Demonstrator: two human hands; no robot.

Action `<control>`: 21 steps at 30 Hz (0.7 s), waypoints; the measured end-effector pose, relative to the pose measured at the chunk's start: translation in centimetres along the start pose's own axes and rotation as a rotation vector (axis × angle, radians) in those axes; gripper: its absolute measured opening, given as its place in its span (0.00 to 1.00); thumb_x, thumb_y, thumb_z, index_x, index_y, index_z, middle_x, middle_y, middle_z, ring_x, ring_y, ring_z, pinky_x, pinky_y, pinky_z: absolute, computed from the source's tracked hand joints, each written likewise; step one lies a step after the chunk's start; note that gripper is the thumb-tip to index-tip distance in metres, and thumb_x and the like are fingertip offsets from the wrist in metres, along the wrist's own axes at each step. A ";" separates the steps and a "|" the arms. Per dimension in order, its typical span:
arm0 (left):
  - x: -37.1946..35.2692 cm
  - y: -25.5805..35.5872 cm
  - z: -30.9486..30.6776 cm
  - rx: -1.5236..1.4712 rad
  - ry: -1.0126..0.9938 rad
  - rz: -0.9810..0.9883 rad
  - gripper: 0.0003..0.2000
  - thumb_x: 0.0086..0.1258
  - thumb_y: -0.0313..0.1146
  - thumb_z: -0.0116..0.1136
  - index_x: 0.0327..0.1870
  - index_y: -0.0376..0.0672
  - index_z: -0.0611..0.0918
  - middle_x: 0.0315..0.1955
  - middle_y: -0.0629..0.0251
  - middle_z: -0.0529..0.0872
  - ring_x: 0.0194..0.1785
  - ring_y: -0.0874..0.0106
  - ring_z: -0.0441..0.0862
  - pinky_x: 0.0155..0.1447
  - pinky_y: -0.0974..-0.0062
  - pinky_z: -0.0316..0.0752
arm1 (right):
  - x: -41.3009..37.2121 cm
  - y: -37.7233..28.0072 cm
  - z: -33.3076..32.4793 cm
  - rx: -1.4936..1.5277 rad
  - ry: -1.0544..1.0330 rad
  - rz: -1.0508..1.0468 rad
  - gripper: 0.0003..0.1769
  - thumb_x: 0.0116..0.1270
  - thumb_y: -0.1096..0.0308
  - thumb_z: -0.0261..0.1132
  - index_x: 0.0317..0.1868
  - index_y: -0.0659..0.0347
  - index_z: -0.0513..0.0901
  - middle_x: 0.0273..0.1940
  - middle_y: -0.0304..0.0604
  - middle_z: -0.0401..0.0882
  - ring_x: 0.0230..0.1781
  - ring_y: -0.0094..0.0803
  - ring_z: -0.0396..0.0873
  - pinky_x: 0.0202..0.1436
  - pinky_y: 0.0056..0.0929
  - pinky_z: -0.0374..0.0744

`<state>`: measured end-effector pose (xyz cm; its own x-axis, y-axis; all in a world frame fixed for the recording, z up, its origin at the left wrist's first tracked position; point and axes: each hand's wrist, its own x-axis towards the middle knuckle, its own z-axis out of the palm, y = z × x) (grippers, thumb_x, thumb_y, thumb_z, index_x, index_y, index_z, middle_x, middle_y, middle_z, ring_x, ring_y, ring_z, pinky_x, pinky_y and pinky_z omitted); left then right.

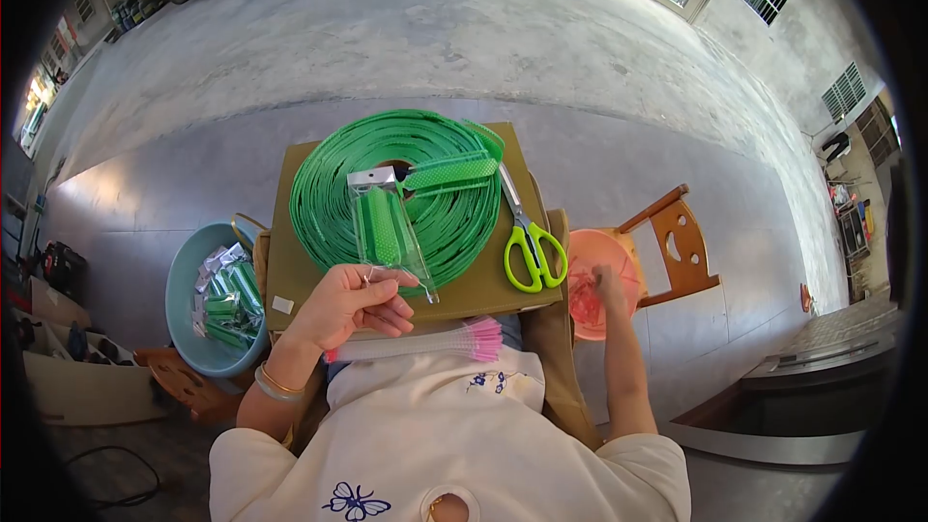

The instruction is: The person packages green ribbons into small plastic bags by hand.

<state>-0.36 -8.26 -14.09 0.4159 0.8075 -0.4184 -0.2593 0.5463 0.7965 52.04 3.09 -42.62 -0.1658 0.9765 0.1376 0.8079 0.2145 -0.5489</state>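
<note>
My left hand (360,307) is at the front edge of a brown cardboard box, thumb and fingers pinched on the lower edge of a clear plastic bag (389,232) with a silver header. Green dotted ribbon shows in the bag. Beneath it lies a big flat coil of green ribbon (324,203), its loose end folded over the top. Scissors (527,242) with lime-green handles rest right of the coil. My right hand (609,285) reaches into a pink bowl (585,331), fingers closed; whatever they hold is too small to tell. Pinkish pieces lie in the bowl.
Several packed green bags fill a light-blue basin (177,314) at the left. On my lap lies a bundle of thin clear strips with pink ends (425,343). A wooden chair (684,246) stands at the right, beside the bowl. The cardboard box (290,295) serves as work surface.
</note>
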 end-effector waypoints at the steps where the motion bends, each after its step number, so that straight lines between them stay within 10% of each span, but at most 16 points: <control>1: 0.0 0.2 0.1 0.012 0.002 0.006 0.12 0.69 0.30 0.50 0.48 0.31 0.77 0.29 0.55 0.84 0.31 0.65 0.85 0.33 0.74 0.83 | -1.6 1.1 1.8 -0.204 0.034 -0.056 0.09 0.51 0.73 0.61 0.34 0.65 0.81 0.26 0.39 0.78 0.26 0.30 0.78 0.31 0.29 0.75; 7: 0.1 0.8 1.2 0.012 -0.012 0.045 0.12 0.68 0.29 0.51 0.48 0.31 0.77 0.29 0.55 0.84 0.31 0.64 0.85 0.33 0.74 0.82 | 0.5 -10.8 -6.3 0.274 0.417 0.413 0.08 0.56 0.71 0.62 0.35 0.67 0.81 0.24 0.38 0.78 0.22 0.23 0.76 0.27 0.22 0.74; 12: 0.2 0.6 2.6 0.055 -0.059 0.077 0.13 0.68 0.30 0.52 0.49 0.31 0.76 0.30 0.56 0.84 0.31 0.65 0.85 0.33 0.74 0.82 | 4.5 -23.9 -8.4 0.462 0.400 0.092 0.13 0.58 0.78 0.62 0.45 0.65 0.77 0.31 0.42 0.78 0.30 0.21 0.77 0.31 0.18 0.76; 15: 0.6 0.0 3.0 0.041 -0.076 0.055 0.13 0.68 0.29 0.51 0.48 0.30 0.76 0.28 0.56 0.84 0.29 0.65 0.85 0.32 0.73 0.83 | 3.0 -35.2 -6.4 0.647 0.038 -0.359 0.28 0.52 0.82 0.65 0.56 0.59 0.73 0.59 0.45 0.69 0.34 0.28 0.81 0.36 0.21 0.79; 21: -0.4 -1.6 0.3 0.087 -0.107 0.118 0.16 0.68 0.36 0.54 0.51 0.33 0.76 0.30 0.56 0.84 0.30 0.69 0.84 0.33 0.76 0.81 | 1.4 -40.9 -1.8 0.613 0.040 -0.506 0.19 0.52 0.85 0.62 0.46 0.62 0.80 0.48 0.44 0.80 0.43 0.33 0.81 0.43 0.24 0.80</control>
<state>0.11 -9.54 -15.10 0.4788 0.8338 -0.2749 -0.2376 0.4245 0.8737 19.82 -4.33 -18.51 -0.4000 0.7586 0.5143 0.1831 0.6160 -0.7661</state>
